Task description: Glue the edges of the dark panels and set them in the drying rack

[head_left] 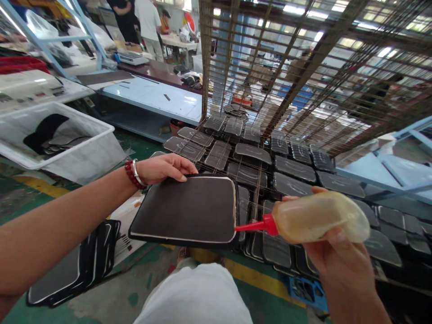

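Note:
My left hand (168,168) grips the far edge of a black panel (189,209) with rounded corners, thumb on top and fingers beneath. A pale line runs near the panel's border, with a yellowish wet-looking stretch along its right side. In my right hand (344,256) lies a squeeze bottle (317,218) of yellowish liquid, tipped on its side. Its red nozzle (253,226) points left and meets the panel's right edge near the lower corner. Fingers wrap around the bottle's body.
Many similar black pieces (292,168) lie in rows on a wire rack (256,180), with wire grids (303,67) raised above. A stack of black panels (74,265) sits lower left. A white bin (97,139) holds black pieces. Several people stand in the background near tables.

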Motion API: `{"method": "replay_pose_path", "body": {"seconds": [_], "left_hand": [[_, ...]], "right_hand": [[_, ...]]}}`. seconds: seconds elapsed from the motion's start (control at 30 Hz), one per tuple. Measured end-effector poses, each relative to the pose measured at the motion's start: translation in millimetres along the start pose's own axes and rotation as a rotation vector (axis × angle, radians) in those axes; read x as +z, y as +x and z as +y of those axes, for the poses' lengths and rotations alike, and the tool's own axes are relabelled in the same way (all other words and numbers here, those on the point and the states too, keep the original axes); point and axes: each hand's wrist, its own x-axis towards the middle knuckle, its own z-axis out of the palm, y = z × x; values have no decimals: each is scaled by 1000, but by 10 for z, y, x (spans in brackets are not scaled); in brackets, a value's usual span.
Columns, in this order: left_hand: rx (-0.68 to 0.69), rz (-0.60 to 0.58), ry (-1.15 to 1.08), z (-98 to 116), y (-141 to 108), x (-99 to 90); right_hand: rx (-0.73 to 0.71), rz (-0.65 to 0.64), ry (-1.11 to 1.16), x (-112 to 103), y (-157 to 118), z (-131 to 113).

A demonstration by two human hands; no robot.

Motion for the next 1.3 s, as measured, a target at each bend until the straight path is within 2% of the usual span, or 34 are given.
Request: {"method": "replay_pose_path", "body": {"seconds": [0.27,0.47,0.77,1.0,1.3], "left_hand": [[26,209,-199,-127,-28,37],[12,249,-322,-256,-13,132],[45,270,-399,-419,47,151],[51,294,-441,-438,102,196],[32,387,-459,-449,173,192]], "right_hand": [[-133,197,72,-51,81,162],[-205,311,129,-41,193,302],[-180,332,93,59,82,436],[-134,330,46,148,-37,542],[-56,279,12,243,-215,658]]}}
